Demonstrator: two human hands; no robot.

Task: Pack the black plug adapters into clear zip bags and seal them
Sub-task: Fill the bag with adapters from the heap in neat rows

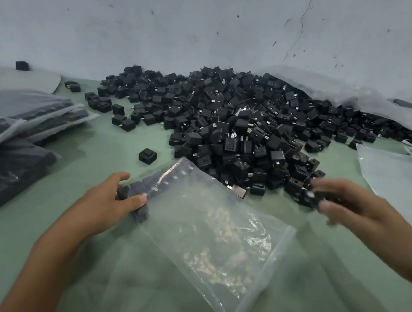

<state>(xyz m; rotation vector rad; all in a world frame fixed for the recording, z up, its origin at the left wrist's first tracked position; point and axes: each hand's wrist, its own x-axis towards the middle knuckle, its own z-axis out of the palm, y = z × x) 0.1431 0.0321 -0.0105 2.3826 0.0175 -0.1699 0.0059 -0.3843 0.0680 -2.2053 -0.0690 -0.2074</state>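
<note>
A big heap of black plug adapters [235, 125] covers the green table against the wall. A clear zip bag [210, 229] lies in front of me with a row of adapters [151, 186] lined up along its far end. My left hand [108, 204] grips that far left corner of the bag, thumb pressed on the adapters inside. My right hand [344, 202] is blurred at the near edge of the heap, its fingers curled round some black adapters [314, 197].
Filled bags [7, 141] are stacked at the left. One loose adapter [147, 156] sits apart on the green table [89, 159]. Empty clear bags [410, 185] lie at the right. The grey wall [180, 21] is close behind the heap.
</note>
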